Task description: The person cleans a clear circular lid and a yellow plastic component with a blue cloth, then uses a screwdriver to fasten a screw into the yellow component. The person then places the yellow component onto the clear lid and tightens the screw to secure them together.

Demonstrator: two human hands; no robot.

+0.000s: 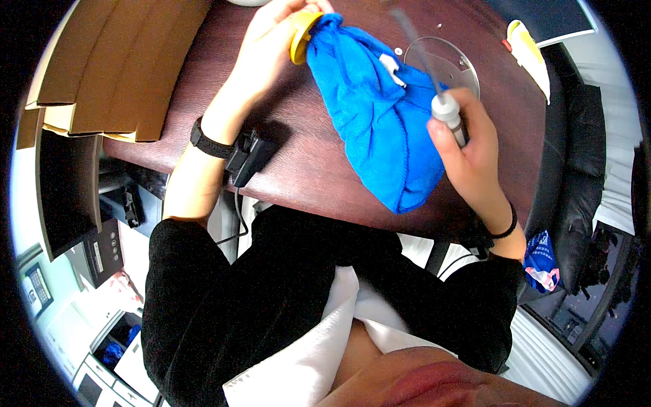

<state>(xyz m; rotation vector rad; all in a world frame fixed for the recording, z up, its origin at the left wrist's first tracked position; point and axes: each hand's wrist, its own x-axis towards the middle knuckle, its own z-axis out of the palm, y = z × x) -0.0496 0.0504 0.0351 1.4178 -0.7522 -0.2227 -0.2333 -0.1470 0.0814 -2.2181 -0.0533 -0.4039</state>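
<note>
My left hand (pixel 261 57) is closed on a yellow ring-shaped piece (pixel 298 46) at the gathered upper end of a blue fleecy cloth (pixel 376 129). The cloth hangs down and rightward over the dark red-brown table, with a small white tag (pixel 392 70) on its side. My right hand (pixel 475 139) grips a tool with a pale grey handle (pixel 445 108). Its long thin shaft points up and left, smeared by motion, so I cannot tell its tip. The handle is close to the cloth's right edge; whether they touch I cannot tell.
Behind the tool lies a clear round disc (pixel 461 64), with a small white washer-like piece (pixel 399 51) beside it. A cardboard box (pixel 129 51) stands on the left. A black device (pixel 249 157) with a cable sits at my left wrist. A yellow-white item (pixel 529 54) lies far right.
</note>
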